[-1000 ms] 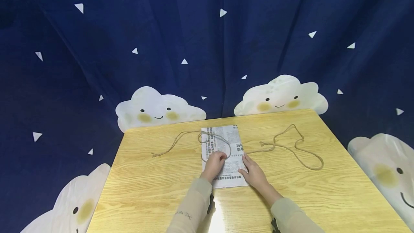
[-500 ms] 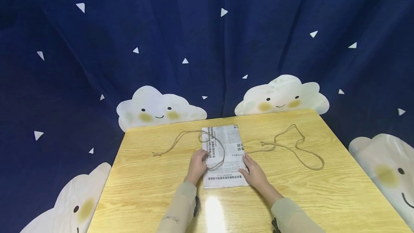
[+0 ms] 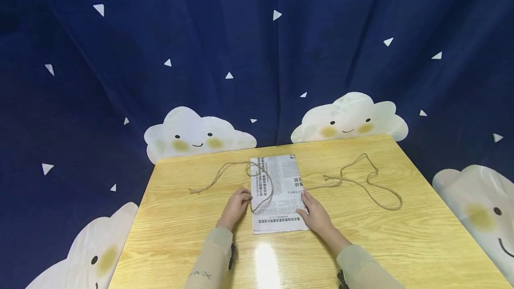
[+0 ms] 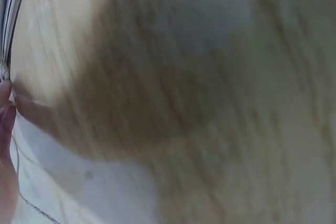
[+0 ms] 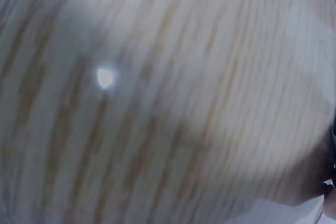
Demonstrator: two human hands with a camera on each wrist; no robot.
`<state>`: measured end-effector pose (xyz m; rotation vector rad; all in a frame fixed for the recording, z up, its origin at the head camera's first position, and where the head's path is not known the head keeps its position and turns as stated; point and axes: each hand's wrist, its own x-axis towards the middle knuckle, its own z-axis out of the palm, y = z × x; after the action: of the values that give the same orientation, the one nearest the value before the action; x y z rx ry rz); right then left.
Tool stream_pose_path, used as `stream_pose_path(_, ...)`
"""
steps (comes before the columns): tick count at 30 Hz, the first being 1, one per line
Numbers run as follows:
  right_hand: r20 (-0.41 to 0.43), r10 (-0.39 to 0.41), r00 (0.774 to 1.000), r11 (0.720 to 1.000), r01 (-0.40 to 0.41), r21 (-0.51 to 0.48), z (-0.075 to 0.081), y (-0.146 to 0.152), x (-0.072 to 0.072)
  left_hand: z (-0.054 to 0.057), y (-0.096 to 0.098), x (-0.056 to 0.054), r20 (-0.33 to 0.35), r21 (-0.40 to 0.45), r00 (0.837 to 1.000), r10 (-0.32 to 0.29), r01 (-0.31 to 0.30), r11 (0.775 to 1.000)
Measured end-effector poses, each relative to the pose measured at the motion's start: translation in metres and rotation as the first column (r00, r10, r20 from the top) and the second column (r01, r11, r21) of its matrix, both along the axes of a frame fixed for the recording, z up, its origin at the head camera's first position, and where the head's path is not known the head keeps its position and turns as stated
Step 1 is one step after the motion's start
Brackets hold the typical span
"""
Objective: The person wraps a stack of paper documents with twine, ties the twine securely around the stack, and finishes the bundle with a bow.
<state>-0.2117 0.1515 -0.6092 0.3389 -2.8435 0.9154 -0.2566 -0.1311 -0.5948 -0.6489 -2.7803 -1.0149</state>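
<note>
Head view: string (image 3: 272, 187) crosses the newspaper (image 3: 284, 207) on the tabletop (image 3: 176, 222), the left hand (image 3: 235, 207) curls at the newspaper's left edge, its hold unclear, and the right hand (image 3: 317, 216), loosely spread along its right edge, should press lightly against slipping.

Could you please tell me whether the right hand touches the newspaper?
Touching: the head view shows the right hand resting on the newspaper at its right edge, thumb over the paper.
</note>
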Motion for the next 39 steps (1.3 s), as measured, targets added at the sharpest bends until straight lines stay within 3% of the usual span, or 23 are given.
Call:
stream_pose_path(3, 0.003, 0.001, 1.0, 1.0, -0.001, 0.003, 0.001, 0.0, 0.0, 0.0, -0.001, -0.001, -0.007, -0.019, 1.0, -0.022, 0.022, 1.0)
stream_pose_path(10, 0.003, 0.0, 1.0, 1.0, 0.0, 0.006, 0.001, 0.0, 0.001, -0.003, -0.001, 0.001, 0.018, 0.07, 0.998, -0.055, 0.054, 0.996)
stream_pose_path(18, 0.008, -0.004, 1.0, 1.0, 0.004, 0.003, 0.0, 0.0, 0.001, -0.003, -0.001, 0.012, 0.047, 0.111, 0.997, -0.062, 0.056, 0.992)
stream_pose_path(23, 0.004, -0.007, 1.0, 1.0, 0.007, 0.004, 0.001, 0.0, 0.002, -0.002, -0.005, 0.022, 0.085, 0.128, 0.99, -0.114, 0.103, 0.986)
stream_pose_path(26, 0.013, -0.008, 1.0, 1.0, 0.007, 0.006, 0.002, 0.0, 0.002, -0.003, -0.008, 0.026, 0.059, 0.125, 0.988, -0.14, 0.131, 0.983)
stream_pose_path(32, -0.003, -0.015, 1.0, 1.0, 0.015, -0.001, 0.002, 0.001, 0.002, -0.002, -0.006, 0.026, 0.017, 0.058, 0.993, -0.114, 0.113, 0.992)
stream_pose_path(39, -0.001, -0.006, 1.0, 1.0, 0.006, 0.008, -0.003, 0.001, 0.0, -0.003, -0.007, 0.031, 0.04, 0.056, 0.977, -0.208, 0.205, 0.977)
